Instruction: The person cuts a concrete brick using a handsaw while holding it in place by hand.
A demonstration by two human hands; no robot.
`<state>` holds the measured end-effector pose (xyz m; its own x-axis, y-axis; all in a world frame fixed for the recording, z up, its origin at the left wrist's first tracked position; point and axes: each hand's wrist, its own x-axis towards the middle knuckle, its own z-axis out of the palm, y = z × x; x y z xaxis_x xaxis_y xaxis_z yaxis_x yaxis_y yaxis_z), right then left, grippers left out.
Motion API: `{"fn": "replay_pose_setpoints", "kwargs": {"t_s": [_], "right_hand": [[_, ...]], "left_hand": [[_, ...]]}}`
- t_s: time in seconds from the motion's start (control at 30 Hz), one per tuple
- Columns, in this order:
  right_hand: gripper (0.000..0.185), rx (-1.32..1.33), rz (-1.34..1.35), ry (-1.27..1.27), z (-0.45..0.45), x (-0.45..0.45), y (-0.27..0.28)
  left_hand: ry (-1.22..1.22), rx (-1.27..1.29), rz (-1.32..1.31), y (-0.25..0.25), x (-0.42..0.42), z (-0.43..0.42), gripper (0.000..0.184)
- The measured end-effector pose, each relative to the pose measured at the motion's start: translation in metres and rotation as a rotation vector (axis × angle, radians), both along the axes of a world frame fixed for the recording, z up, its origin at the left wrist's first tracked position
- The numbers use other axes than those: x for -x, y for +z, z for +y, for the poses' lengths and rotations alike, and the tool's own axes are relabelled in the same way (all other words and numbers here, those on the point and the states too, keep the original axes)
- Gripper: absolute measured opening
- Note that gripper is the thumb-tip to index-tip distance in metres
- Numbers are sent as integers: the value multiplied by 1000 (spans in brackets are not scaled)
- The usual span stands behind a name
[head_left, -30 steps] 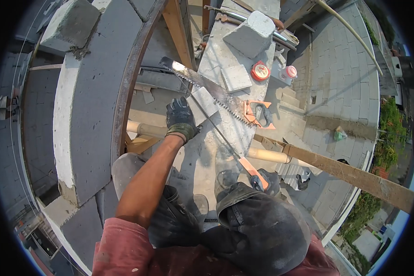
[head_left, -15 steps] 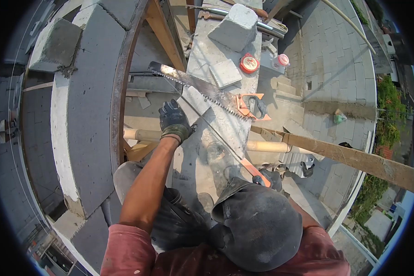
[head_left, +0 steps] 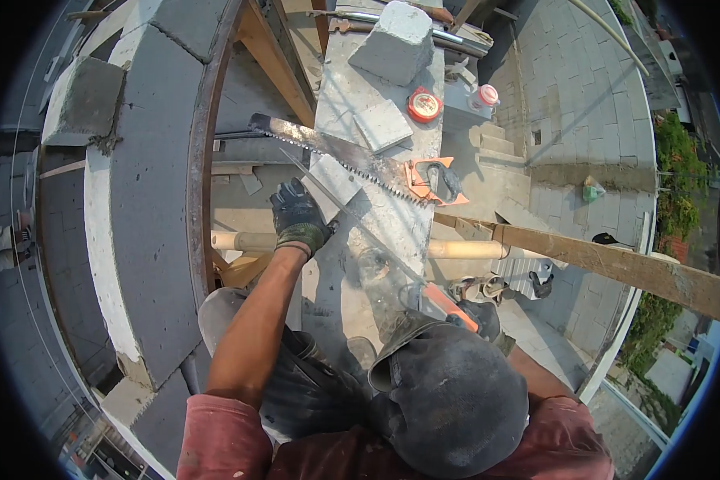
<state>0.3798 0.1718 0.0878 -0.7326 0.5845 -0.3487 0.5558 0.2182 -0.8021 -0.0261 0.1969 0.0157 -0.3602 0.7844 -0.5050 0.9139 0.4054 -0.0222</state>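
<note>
My left hand (head_left: 298, 212), in a dark glove, is closed on the near end of a small pale concrete block piece (head_left: 334, 178) lying on the plank. My right hand (head_left: 480, 316), also gloved and partly hidden behind the cap, grips the orange handle of a hand saw (head_left: 368, 232). Its long thin blade slants up and left across the block piece; whether the teeth are cutting into it I cannot tell. Just beyond lies a second hand saw (head_left: 352, 160), toothed edge towards me, with an orange and black handle.
The dusty plank (head_left: 340, 280) carries a flat block offcut (head_left: 382, 126), a red tape measure (head_left: 424, 105) and a large block chunk (head_left: 394, 44). To the left runs a grey block wall (head_left: 156, 200). A wooden beam (head_left: 600, 260) and a bamboo pole (head_left: 466, 250) cross at right.
The hand saw in my right hand has been drawn back a little, down and to the right, and its blade shows broader. My left hand stays on the block piece. The view has shifted slightly.
</note>
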Motion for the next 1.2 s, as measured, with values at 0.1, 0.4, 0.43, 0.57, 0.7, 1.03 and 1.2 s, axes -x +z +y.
{"fn": "replay_pose_setpoints", "kwargs": {"t_s": [0.1, 0.4, 0.43, 0.57, 0.7, 1.03, 1.2], "right_hand": [[16, -74, 36, -25, 9, 29, 1], [11, 47, 158, -138, 23, 77, -13], [11, 53, 160, -127, 19, 73, -16], [7, -252, 89, -4, 21, 77, -21], [4, -399, 81, 55, 41, 90, -14], [14, -206, -24, 17, 35, 74, -17], [23, 753, 246, -534, 20, 55, -48]], "left_hand": [[-21, -109, 76, -9, -6, -5, 118], [-50, -83, 56, -13, -16, -15, 112], [-64, -61, 23, -8, -18, -12, 110], [18, -115, -25, -3, -17, -7, 107], [141, -203, 2, 0, -21, -2, 107], [98, -174, -1, -5, -31, -19, 106], [122, -142, 20, -7, -32, -17, 105]]}}
